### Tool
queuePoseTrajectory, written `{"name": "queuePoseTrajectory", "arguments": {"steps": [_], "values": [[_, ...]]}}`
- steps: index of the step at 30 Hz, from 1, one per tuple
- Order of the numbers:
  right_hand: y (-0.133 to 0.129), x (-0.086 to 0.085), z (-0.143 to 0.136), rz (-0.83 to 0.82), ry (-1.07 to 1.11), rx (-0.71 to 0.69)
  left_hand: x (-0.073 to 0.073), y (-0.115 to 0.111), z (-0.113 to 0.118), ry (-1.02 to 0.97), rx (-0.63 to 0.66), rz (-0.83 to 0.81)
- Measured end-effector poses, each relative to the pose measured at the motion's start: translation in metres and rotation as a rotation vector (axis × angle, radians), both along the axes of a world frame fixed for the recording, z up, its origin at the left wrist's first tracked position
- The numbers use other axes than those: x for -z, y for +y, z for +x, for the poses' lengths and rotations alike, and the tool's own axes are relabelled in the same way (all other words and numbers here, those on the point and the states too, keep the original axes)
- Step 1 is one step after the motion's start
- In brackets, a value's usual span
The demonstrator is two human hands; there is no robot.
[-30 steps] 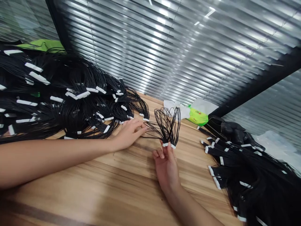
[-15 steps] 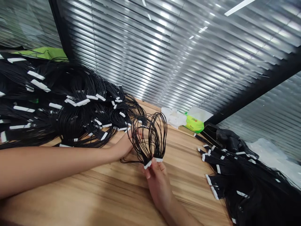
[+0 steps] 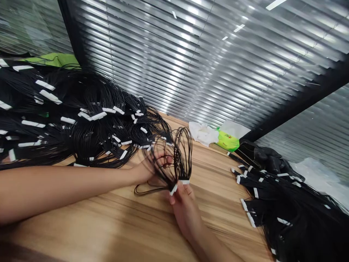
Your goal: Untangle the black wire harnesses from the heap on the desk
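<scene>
My right hand (image 3: 185, 203) pinches a black wire harness (image 3: 183, 156) by its white connectors (image 3: 184, 182), with the wires looping up above the fingers. One connector is tilted beside the thumb, and a second sits just behind it. Reaching in from the left, my left hand (image 3: 156, 165) is behind the loops, its fingers curled around some of the harness's wires. Blurred strands partly cover those fingers. A few wires stick out to the left in a low loop below the left hand.
A big heap of black wire harnesses (image 3: 89, 91) with white connectors fills the left of the wooden table (image 3: 131, 222). Another pile (image 3: 297, 214) lies at the right. White tissue (image 3: 203, 133) and a green packet (image 3: 228, 141) sit by the blinds (image 3: 191, 65).
The wires on the left side of the harness have spread and blurred as my left hand moves among them. The near connector has tilted more steeply. My right hand keeps its pinch.
</scene>
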State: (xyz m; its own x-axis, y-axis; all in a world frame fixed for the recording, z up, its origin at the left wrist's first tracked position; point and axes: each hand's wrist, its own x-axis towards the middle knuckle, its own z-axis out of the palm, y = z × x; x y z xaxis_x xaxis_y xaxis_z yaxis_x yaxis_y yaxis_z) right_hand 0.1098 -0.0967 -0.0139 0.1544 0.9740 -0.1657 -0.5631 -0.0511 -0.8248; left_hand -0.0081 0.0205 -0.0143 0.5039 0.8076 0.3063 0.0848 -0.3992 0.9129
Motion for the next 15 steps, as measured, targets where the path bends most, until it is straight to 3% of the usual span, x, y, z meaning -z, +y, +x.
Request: {"name": "queuePoseTrajectory", "arguments": {"steps": [3, 9, 15], "values": [[0.006, -0.003, 0.002, 0.004, 0.013, 0.089, -0.003, 0.0, 0.006, -0.085, 0.032, -0.049], [0.005, -0.003, 0.001, -0.006, 0.048, 0.068, 0.003, 0.008, 0.012, -0.164, 0.052, -0.097], [0.004, 0.0, 0.0, 0.03, -0.001, -0.033, 0.0, 0.003, 0.012, -0.039, 0.253, -0.21]]}}
